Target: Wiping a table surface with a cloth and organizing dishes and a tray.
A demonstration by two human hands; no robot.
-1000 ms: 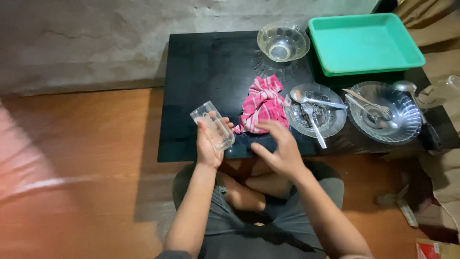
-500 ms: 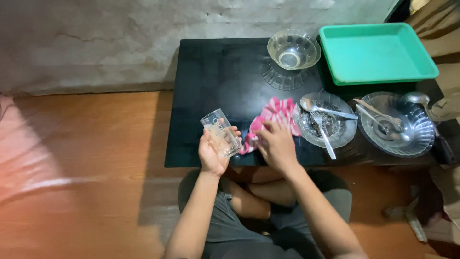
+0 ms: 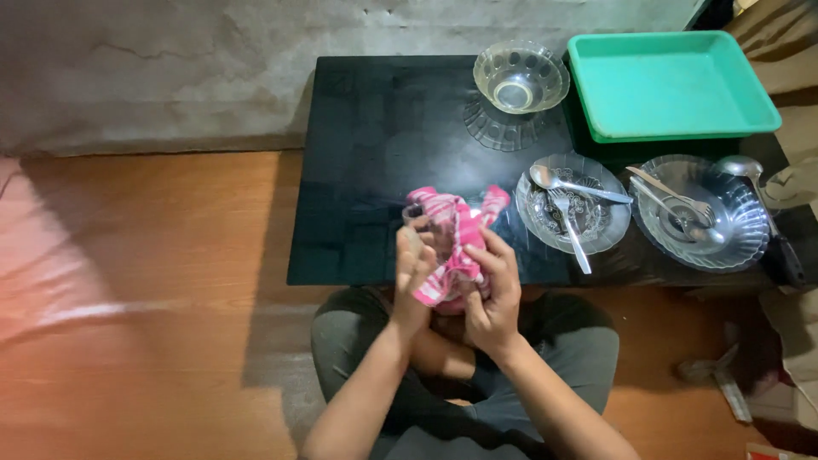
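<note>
Head view: left hand (image 3: 411, 271) grips the clear glass (image 3: 423, 228) over the table's (image 3: 366, 162) near edge, right hand (image 3: 490, 285) clenches the pink cloth (image 3: 452, 234) around it. Wiping underway; plates, bowl, cutlery untouched.

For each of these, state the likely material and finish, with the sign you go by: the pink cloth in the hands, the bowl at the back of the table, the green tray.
Pink cloth: woven fabric, matte; it folds softly and shows white stripes.
Bowl: probably clear glass, glossy; the table shows through it, though clear plastic is possible.
Green tray: likely plastic, smooth and slightly shiny; one even colour, rounded moulded rim.
</note>
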